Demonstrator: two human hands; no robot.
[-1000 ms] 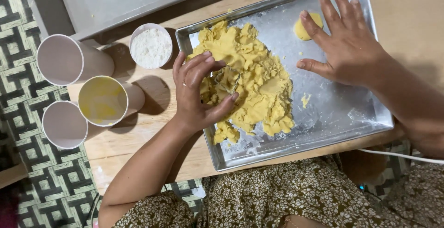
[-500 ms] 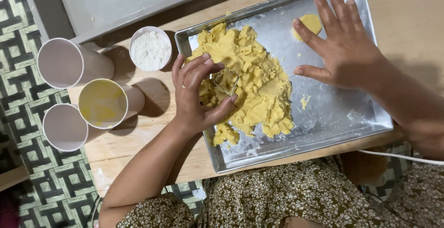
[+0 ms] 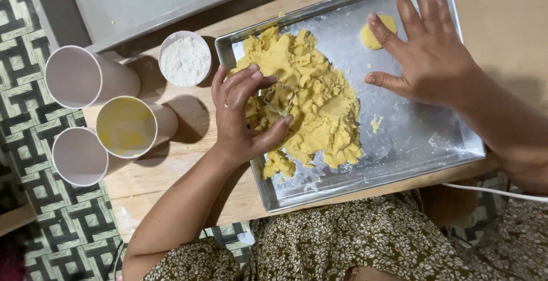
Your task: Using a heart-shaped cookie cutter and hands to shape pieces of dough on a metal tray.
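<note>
1. While my left hand [image 3: 242, 118] curls over the big lump of yellow dough [image 3: 305, 101], my fingers and thumb pinch a small thin metal ring, a cutter [image 3: 278, 101], that sits pushed into the dough.
2. That dough is soft, lumpy and crumbly at the edges, and it lies in the left half of a shiny metal tray [image 3: 451, 144] with low walls.
3. My right hand [image 3: 428, 53] is spread wide and flat, fingers apart, resting on the bare floury floor of the tray.
4. Just beside my right pointer finger lies a small round flat piece of dough [image 3: 374, 35], smooth on top.
5. Little yellow crumbs [image 3: 375, 124] lie on the tray between the big lump and my right hand.
6. The tray sits on a pale wooden worktop [image 3: 171, 167].
7. Near the tray's top left corner stands a small round white cup of flour [image 3: 184, 59], powdery and white.
8. Further left stand three tall paper cups: one white [image 3: 74, 77], one smeared yellow inside [image 3: 125, 127], and one more white [image 3: 80, 156].
9. Below the worktop I see a patterned woven mat [image 3: 34, 104] and my flowery brown dress [image 3: 365, 241].
</note>
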